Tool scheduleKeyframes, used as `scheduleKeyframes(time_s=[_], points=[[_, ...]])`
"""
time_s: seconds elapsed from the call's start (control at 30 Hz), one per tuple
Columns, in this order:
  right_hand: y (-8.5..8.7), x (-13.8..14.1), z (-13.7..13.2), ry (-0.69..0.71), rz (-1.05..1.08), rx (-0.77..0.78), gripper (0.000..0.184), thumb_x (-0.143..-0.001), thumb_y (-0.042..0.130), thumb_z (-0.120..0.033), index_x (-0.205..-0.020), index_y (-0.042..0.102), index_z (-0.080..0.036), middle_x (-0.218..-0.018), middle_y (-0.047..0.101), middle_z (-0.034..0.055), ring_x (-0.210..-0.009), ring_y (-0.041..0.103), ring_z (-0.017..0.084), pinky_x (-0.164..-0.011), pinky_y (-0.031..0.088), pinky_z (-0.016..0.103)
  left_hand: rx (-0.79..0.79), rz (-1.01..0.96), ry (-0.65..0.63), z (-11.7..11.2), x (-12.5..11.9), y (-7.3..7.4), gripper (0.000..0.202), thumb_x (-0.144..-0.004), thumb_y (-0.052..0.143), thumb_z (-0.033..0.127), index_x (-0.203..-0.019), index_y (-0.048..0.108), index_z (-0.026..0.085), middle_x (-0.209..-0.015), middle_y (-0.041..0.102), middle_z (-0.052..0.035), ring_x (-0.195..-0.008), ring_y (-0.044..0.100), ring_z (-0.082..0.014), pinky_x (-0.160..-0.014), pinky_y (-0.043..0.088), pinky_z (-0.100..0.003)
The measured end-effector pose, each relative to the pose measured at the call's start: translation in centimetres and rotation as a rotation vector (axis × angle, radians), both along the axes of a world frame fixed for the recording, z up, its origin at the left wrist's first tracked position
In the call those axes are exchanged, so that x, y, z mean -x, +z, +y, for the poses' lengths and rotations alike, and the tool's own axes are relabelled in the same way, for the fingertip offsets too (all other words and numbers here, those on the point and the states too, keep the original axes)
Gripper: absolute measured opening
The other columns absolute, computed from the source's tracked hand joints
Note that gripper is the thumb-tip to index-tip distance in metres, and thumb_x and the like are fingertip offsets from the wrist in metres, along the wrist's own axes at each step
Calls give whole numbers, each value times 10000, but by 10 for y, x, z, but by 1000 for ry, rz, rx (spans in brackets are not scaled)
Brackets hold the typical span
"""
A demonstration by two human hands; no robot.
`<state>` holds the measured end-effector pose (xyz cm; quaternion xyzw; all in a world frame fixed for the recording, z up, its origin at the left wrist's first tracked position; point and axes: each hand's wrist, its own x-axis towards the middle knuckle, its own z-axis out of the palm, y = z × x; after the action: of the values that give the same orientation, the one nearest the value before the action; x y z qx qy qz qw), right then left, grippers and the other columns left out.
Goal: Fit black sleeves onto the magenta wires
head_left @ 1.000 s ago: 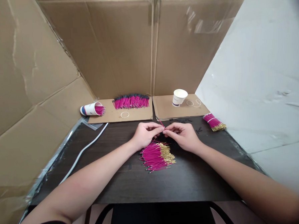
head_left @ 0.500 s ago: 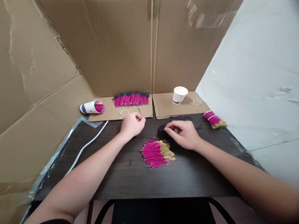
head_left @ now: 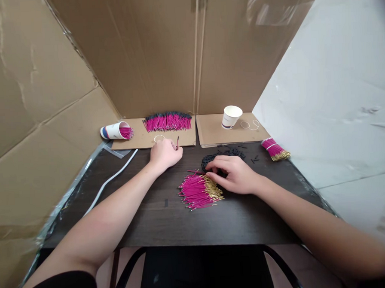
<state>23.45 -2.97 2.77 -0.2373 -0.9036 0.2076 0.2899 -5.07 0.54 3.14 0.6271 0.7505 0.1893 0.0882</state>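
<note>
Cups [head_left: 231,118], two, at ten and one o'clock; left hand [head_left: 165,154] pinches one wire [head_left: 177,141]; right hand [head_left: 235,174], grip unclear; dark table [head_left: 145,226], cardboard wall [head_left: 155,55].

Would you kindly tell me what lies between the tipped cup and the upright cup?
In the head view, a row of black-tipped pink wires lies there, on the cardboard.

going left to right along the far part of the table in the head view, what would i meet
Tipped paper cup → row of pink wires with black ends → upright paper cup → white loops → banded bundle of pink wires with gold ends
</note>
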Motion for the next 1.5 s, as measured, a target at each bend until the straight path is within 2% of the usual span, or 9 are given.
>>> scheduleKeyframes(time_s=[0.33, 0.4, 0.53, 0.67, 0.83, 1.1, 1.17, 1.33, 1.5], points=[[2, 6, -10, 63, -91, 67, 226, -1131, 609, -305, -1260, 768, -209, -1095, 744, 102, -948, 732, 236, -870, 599, 391, -75, 32, -18, -6, -5, 2, 169, -871, 732, 357, -792, 701, 211, -848, 755, -110, -862, 730, -317, -830, 564, -435], [0, 5, -7, 29, -75, 46, 211, -1125, 604, -289, -1224, 769, -202, -1025, 728, 87, -885, 706, 225, -821, 578, 381, -143, -12, -182, -10, -6, 2, 153, -868, 733, 335, -805, 673, 209, -822, 730, -79, -803, 690, -266, -795, 543, -401], [-7, 2, -1, -67, -39, -21, 180, -1105, 599, -257, -1123, 765, -189, -908, 678, 55, -787, 644, 204, -751, 522, 368, -157, -218, -753, -18, -6, 0, 105, -865, 733, 279, -821, 698, 190, -823, 698, -40, -736, 618, -179, -724, 497, -322], [-9, -1, 3, -136, -11, -63, 154, -1083, 608, -232, -1069, 757, -194, -861, 649, 38, -746, 615, 189, -721, 490, 353, -71, -268, -971, -20, -8, 0, 123, -884, 755, 288, -836, 783, 179, -849, 711, -51, -773, 635, -173, -701, 485, -301], [-10, -2, 5, -153, -16, -67, 157, -1074, 603, -223, -1058, 756, -191, -859, 647, 41, -748, 613, 191, -718, 482, 350, 19, -299, -997, -22, -13, 1, 127, -891, 769, 282, -902, 845, 180, -885, 761, -55, -754, 634, -155, -674, 471, -286], [0, -4, 4, -93, -68, -37, 190, -1098, 617, -322, -1108, 757, -194, -908, 676, 60, -804, 641, 221, -763, 520, 383, 158, -428, -842, -27, -17, 6, 160, -910, 764, 317, -894, 815, 166, -747, 750, -22, -624, 571, -122, -629, 449, -273], [7, -4, -1, -14, -93, -25, 306, -1076, 696, -460, -1221, 741, -194, -1050, 718, 102, -945, 674, 266, -855, 561, 426, 180, -470, -834, -27, -17, 7, 118, -886, 757, 275, -885, 799, 165, -749, 751, -24, -646, 602, -131, -639, 461, -270], [14, 2, -13, 166, -167, -41, 971, -821, 922, -723, -1551, 571, -188, -1459, 670, 191, -1305, 596, 395, -1120, 504, 569, 257, -590, -832, -26, -16, 5, 108, -757, 694, 133, -859, 698, 169, -756, 748, -21, -677, 650, -145, -638, 466, -258], [14, 7, -19, 147, -273, -29, 975, -817, 930, -726, -1514, 555, -157, -1428, 685, 213, -1312, 581, 426, -1096, 454, 585, 358, -619, -828, -26, -12, 14, 236, -762, 778, 210, -938, 622, 192, -794, 735, -17, -710, 662, -159, -663, 494, -276]])
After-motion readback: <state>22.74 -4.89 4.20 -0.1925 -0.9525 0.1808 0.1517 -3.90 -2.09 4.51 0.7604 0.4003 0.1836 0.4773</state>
